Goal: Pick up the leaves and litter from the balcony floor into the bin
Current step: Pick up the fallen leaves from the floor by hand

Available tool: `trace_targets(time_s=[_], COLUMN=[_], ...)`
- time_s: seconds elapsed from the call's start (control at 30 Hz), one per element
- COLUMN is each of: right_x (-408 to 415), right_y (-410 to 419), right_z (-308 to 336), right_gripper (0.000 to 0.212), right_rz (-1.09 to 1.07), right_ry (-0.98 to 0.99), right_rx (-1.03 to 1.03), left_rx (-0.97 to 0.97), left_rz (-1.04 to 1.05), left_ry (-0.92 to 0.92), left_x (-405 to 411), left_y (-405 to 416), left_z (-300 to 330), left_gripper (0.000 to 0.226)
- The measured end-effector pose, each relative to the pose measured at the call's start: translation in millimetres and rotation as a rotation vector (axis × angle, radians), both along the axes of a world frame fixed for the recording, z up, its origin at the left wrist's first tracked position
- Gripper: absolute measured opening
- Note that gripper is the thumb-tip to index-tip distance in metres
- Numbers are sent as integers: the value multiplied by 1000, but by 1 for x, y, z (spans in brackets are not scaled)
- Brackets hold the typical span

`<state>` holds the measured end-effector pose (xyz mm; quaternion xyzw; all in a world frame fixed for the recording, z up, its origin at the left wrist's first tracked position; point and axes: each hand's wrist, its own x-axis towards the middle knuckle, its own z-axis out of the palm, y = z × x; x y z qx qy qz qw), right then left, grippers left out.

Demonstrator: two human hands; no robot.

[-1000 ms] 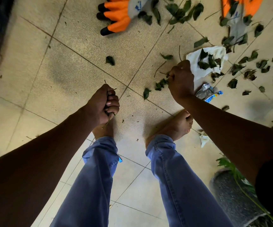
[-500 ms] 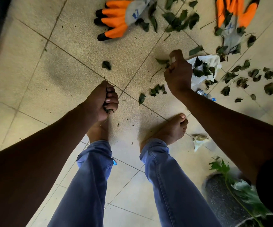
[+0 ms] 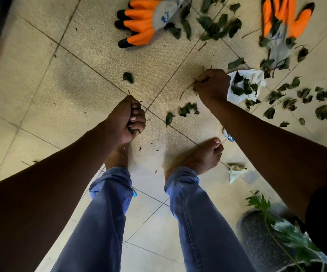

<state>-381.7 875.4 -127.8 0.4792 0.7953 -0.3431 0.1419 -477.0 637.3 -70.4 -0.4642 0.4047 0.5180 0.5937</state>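
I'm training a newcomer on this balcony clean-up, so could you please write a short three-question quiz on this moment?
1. True or false: the left hand is empty.
2. What is the right hand gripping? A) a glove B) leaves and stems C) the white paper
3. What lies on the white paper?

Key:
1. False; its fingers are curled round stems.
2. B; both orange gloves lie untouched on the floor.
3. Dark leaves.
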Motion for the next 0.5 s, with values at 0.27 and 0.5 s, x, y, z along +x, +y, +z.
trace_targets(time_s=[0.27, 0.5], right_x=[-26, -16], right_y=[-93, -136], right_z=[112, 119], right_gripper=[14, 14], right_rz=[-263, -31], right_ry=[370, 327], right_rx=[-737, -287], left_rx=[60, 178], left_rz=[81, 194], left_ry=[80, 72], left_x=[6, 10], left_y=[19, 30], left_z=[6, 15], left_gripper=[28, 36])
